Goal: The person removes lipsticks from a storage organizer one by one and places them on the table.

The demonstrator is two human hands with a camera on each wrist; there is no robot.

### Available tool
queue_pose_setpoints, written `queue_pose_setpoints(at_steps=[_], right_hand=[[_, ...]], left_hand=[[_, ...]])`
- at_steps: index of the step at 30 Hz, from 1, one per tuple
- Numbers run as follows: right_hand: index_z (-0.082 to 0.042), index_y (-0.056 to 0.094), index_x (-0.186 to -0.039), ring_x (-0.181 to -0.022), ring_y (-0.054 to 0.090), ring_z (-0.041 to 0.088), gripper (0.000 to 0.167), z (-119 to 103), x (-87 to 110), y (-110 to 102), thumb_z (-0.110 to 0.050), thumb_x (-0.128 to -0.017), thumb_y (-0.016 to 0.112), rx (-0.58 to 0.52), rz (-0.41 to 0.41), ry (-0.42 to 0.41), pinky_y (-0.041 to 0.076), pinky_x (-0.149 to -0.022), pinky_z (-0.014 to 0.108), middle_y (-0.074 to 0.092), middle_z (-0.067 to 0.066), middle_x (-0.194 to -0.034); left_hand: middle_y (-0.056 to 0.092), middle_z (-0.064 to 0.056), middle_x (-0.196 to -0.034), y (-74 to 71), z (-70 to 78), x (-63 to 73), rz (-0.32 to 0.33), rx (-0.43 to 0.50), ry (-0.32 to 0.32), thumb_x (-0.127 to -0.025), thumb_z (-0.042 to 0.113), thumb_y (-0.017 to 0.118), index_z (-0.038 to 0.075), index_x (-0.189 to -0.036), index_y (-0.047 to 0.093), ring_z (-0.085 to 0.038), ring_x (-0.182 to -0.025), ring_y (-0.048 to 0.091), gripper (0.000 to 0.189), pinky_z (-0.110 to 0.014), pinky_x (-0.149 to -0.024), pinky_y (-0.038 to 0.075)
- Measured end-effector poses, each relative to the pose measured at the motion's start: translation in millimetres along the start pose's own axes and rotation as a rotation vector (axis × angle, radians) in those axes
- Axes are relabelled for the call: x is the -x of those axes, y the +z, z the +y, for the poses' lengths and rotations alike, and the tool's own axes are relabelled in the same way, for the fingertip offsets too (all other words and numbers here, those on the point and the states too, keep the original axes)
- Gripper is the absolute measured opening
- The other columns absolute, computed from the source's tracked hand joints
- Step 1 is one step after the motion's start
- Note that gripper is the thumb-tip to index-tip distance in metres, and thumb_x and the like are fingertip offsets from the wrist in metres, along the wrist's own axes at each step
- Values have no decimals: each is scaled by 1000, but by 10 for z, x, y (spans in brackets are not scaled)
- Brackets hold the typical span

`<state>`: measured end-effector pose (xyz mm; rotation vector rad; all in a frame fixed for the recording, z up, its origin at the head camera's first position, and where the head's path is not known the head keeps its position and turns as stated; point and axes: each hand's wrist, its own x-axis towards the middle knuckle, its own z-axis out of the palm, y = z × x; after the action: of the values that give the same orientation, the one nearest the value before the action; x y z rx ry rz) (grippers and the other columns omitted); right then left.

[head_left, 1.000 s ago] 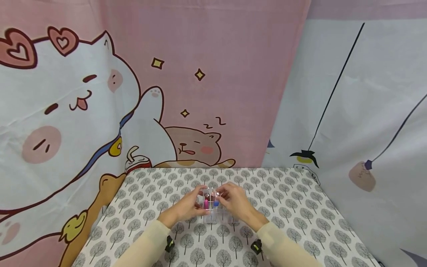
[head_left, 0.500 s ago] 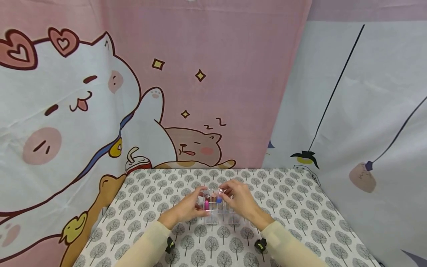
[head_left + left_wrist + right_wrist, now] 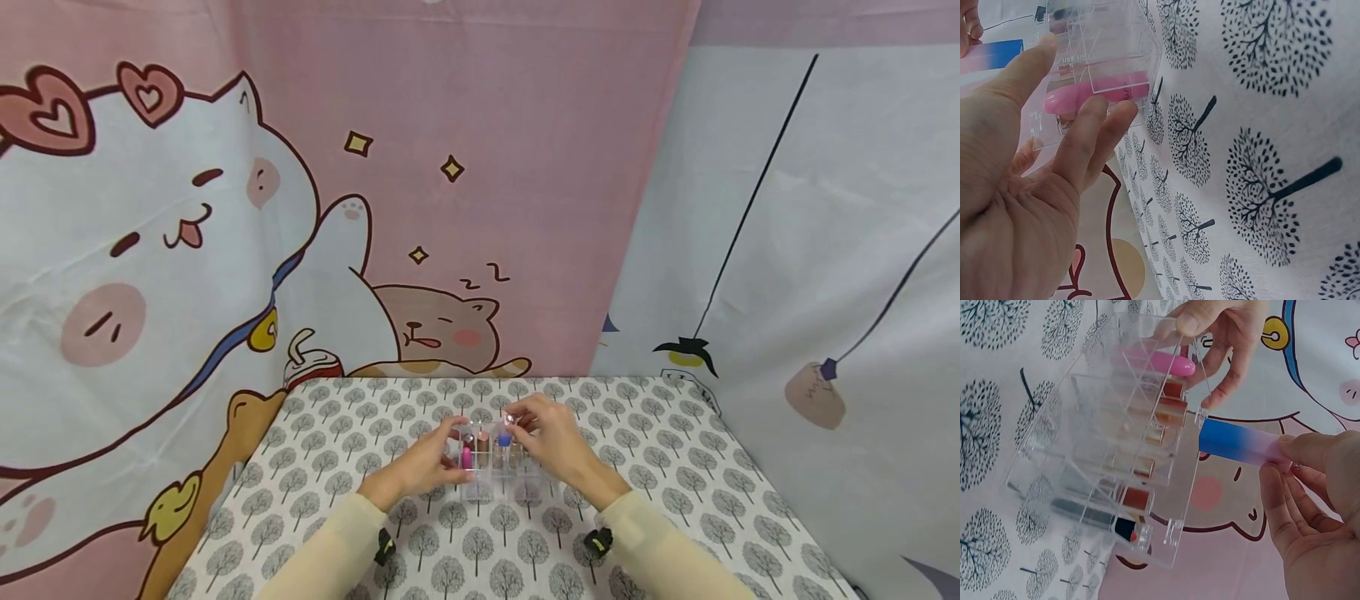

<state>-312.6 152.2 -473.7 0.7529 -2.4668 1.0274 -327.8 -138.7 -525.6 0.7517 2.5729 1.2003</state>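
Note:
A clear acrylic lipstick organizer [image 3: 1060, 434] stands on the cloth, with several lipsticks upright in its upper compartments. My left hand [image 3: 422, 461] grips its left side, thumb on one face and fingers on the other. Near that hand a bright pink tube [image 3: 1088, 92] sits in an end compartment. Between thumb and fingertips my right hand [image 3: 553, 435] pinches the pale pink end of a lipstick tube [image 3: 1235, 442] that fades to blue. Its blue end points down, just over the organizer's top edge and right of the middle.
A tree-print cloth [image 3: 345, 575] covers the table under the organizer. Behind it hangs a cartoon curtain [image 3: 540, 208]. In the right wrist view, a black-and-clear tube [image 3: 1094, 514] stands in the compartment farthest from the left hand.
My right hand has moved right and slightly up with the blue-and-pink lipstick tube, along the organizer's top. The left hand keeps its grip on the left side.

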Motion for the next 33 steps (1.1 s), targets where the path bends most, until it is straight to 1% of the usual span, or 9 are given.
queue_pose_setpoints(at_steps=[5, 8, 11, 15, 19, 23, 30, 33], right_hand=[[-4, 83, -123, -91, 83, 19, 25, 47, 20, -66, -3, -99, 92, 5, 15, 5, 70, -82, 21, 82, 8, -111], [-3, 83, -121, -88, 83, 19, 23, 89, 26, -98, -3, -99, 92, 13, 39, -30, 71, -80, 23, 82, 8, -108], [-1, 83, -120, -89, 83, 19, 23, 132, 29, -130, -2, -98, 93, 25, 56, -61, 72, -81, 24, 82, 8, -107], [0, 83, -118, -88, 83, 21, 23, 178, 11, -191, -1, -97, 93, 56, 83, -85, 72, -80, 27, 83, 10, -106], [0, 83, -117, -86, 84, 23, 24, 221, -21, -258, -2, -96, 94, 92, 114, -104, 73, -77, 30, 83, 12, -105], [0, 83, -118, -86, 85, 24, 23, 275, -35, -321, -2, -98, 93, 98, 114, -85, 73, -77, 30, 83, 12, -107], [0, 82, -121, -88, 85, 25, 24, 402, -10, -406, -4, -99, 93, 102, 126, -42, 74, -79, 35, 84, 12, -109], [-1, 83, -123, -90, 85, 25, 25, 442, 1, -469, -5, -101, 92, 112, 123, -6, 74, -80, 36, 83, 13, -111]], left_hand=[[56, -26, -170, 9, -3, 2, 4, 6, -7, -101, 33, 95, 19, -181, 31, -24, -112, 80, 103, -34, -90, 71], [56, -26, -170, 16, -2, 19, 6, 11, -16, -100, 33, 96, 20, -181, 31, -23, -111, 80, 105, -35, -91, 71], [56, -26, -170, 23, -3, 41, 0, 19, -22, -99, 33, 96, 20, -181, 31, -22, -111, 80, 106, -36, -91, 71], [56, -25, -170, 28, -2, 54, 0, 8, -28, -99, 34, 96, 21, -181, 31, -21, -111, 80, 105, -36, -91, 71], [57, -24, -170, 19, 10, 44, 5, -4, -26, -100, 34, 95, 20, -181, 31, -23, -112, 80, 104, -37, -92, 71], [56, -26, -171, 6, 33, 24, 6, 1, -27, -100, 32, 95, 18, -181, 30, -26, -113, 81, 104, -39, -94, 72], [55, -26, -172, 5, 54, 8, 3, 9, -39, -99, 30, 96, 19, -182, 29, -25, -113, 81, 106, -42, -95, 72], [55, -25, -171, 10, 54, -8, 2, -1, -44, -100, 30, 96, 19, -182, 29, -25, -114, 81, 106, -42, -94, 72]])
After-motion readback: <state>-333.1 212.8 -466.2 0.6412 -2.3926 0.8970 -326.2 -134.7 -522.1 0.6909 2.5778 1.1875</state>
